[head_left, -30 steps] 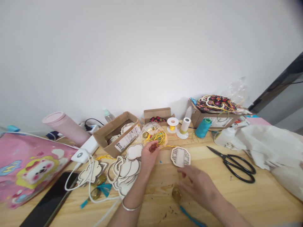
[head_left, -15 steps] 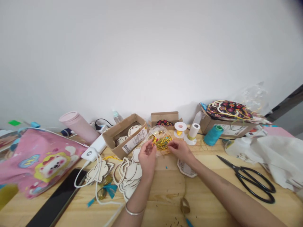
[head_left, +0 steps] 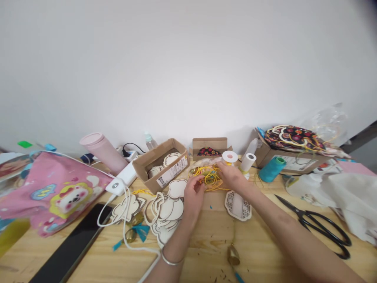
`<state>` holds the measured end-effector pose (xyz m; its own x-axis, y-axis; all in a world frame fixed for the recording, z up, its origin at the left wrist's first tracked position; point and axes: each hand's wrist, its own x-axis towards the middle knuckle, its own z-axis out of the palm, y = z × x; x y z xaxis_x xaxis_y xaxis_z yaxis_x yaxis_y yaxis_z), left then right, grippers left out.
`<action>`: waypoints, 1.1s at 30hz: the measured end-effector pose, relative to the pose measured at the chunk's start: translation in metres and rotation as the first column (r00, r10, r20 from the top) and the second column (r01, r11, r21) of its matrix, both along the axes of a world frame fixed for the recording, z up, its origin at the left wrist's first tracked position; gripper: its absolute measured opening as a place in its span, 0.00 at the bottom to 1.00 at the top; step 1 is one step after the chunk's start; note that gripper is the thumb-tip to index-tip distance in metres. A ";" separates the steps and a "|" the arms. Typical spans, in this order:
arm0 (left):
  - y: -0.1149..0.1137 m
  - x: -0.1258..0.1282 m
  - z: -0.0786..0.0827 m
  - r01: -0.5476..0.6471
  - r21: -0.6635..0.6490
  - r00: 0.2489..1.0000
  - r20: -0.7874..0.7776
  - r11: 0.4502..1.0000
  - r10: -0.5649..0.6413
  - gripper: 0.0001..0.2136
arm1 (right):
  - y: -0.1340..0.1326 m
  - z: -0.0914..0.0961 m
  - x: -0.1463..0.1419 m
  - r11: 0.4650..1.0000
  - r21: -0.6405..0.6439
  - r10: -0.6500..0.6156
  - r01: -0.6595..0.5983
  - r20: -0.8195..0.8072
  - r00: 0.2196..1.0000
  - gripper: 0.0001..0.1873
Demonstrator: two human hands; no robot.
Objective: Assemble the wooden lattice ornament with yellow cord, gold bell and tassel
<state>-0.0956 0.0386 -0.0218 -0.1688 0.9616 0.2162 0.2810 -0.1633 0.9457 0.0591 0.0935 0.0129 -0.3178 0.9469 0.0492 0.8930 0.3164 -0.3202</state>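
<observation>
A loose tangle of yellow cord (head_left: 210,175) lies in front of the small back box, with clear plastic and some gold bells among it. My left hand (head_left: 194,193) is at the tangle's near left side, fingers curled in and pinched on the cord. On its far right side, my right hand (head_left: 230,175) has its fingers bent down and closed on the cord; its fingertips are partly hidden. A wooden lattice-edged plaque (head_left: 238,205) lies below my right wrist. Nearer me is a gold bell (head_left: 233,254) with a blue tail.
White wooden cutouts (head_left: 169,210) are piled left of my left forearm, below an open cardboard box (head_left: 160,163). Thread spools, including a teal cone (head_left: 271,169), stand at right. Black scissors (head_left: 316,224) lie at far right, a phone (head_left: 73,243) at left.
My right hand has moved over the back right of the tangle, and my left hand slightly down. The cord is spread more openly. The whole view has shifted a little.
</observation>
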 end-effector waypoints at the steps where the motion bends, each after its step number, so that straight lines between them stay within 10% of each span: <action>1: 0.000 0.000 0.000 0.026 0.016 0.998 -0.061 1.000 -0.025 0.13 | 0.000 0.002 0.002 1.000 -0.008 -0.006 0.007 0.020 1.000 0.23; 9: -0.007 0.002 0.006 0.177 -0.065 0.857 -0.480 0.982 -0.186 0.18 | 0.000 0.012 -0.001 0.999 -0.009 -0.047 0.047 0.044 0.998 0.20; 17: -0.020 0.003 0.027 0.252 -0.218 0.750 -0.572 0.943 -0.332 0.18 | -0.011 0.001 -0.004 0.999 -0.030 -0.040 0.043 0.085 0.996 0.12; 33: -0.016 0.000 0.022 0.180 -0.132 0.925 -0.315 0.975 -0.213 0.20 | -0.018 -0.004 0.004 0.985 0.043 0.171 -0.166 -0.215 0.962 0.17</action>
<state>-0.0953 0.0228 0.0005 0.0893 0.9875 0.1299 0.5475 -0.1576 0.8218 0.0631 0.0757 0.0093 -0.4519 0.8782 0.1565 0.7362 0.4663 -0.4905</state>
